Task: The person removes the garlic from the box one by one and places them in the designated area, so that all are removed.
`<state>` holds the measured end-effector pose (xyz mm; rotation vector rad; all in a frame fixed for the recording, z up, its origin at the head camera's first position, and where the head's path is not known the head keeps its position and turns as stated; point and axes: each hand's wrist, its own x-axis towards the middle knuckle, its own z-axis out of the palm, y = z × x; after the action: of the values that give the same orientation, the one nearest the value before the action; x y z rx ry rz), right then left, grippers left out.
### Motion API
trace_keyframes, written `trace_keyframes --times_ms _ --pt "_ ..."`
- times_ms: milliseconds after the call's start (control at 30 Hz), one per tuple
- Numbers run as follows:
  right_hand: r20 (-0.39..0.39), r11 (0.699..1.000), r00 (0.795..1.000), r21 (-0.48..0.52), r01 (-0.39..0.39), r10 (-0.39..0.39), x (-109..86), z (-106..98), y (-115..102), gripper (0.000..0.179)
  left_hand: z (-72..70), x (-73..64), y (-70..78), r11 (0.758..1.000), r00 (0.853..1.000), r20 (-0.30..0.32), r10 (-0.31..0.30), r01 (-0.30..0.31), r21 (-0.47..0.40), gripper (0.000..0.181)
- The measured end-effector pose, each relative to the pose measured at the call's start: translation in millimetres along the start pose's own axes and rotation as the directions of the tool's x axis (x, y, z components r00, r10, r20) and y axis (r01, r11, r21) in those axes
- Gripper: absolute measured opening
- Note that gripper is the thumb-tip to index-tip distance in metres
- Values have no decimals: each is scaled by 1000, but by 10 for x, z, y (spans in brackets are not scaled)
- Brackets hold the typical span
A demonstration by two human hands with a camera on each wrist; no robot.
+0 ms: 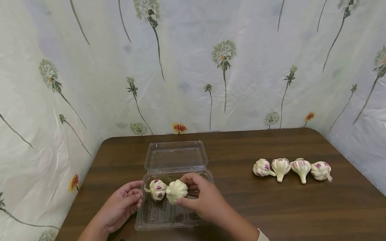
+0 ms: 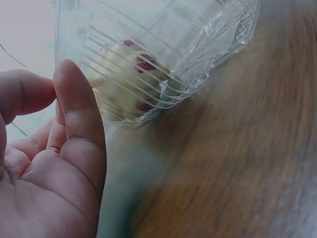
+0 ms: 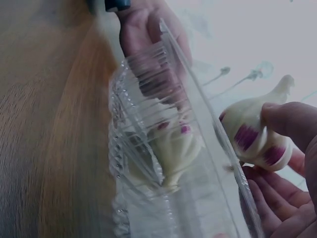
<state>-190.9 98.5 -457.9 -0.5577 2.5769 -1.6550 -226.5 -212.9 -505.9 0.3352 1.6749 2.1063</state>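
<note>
In the head view, my right hand [image 1: 205, 197] pinches a garlic bulb [image 1: 177, 191] between thumb and fingers, over a clear plastic clamshell box [image 1: 168, 223]. The right wrist view shows that bulb [image 3: 252, 134] beside the box wall, its purple patches facing the camera. Another garlic bulb [image 1: 158, 190], also purple-marked, lies inside the box at the left; its ridged wall covers this bulb [image 2: 133, 82] in the left wrist view. My left hand [image 1: 121, 205] is at the box's left rim, palm inward and fingers loosely bent, with no bulb in it.
The box's lid [image 1: 175, 156] lies folded back behind its base. Several garlic bulbs [image 1: 301, 169] form a row on the right of the brown wooden table [image 1: 244, 216]. A flower-patterned sheet [image 1: 187, 59] hangs behind and along the sides.
</note>
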Motion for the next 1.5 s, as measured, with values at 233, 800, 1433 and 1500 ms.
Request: trace_keyframes --times_ms 233,800,1433,1500 --pt "-2 999 1000 32 -26 27 -65 -85 -13 50 2 -14 -9 1000 1000 4 5 -5 -13 51" --pt "-119 994 991 93 -51 62 -139 -248 41 54 -1 -9 0 1000 1000 -5 6 -6 -6 51" --pt "-250 983 962 170 -67 109 -197 -495 158 54 6 -21 9 1000 1000 5 2 -2 -15 52" --pt "-264 983 958 170 -70 113 -206 -521 182 53 2 -19 1 1000 1000 7 3 -3 -12 52"
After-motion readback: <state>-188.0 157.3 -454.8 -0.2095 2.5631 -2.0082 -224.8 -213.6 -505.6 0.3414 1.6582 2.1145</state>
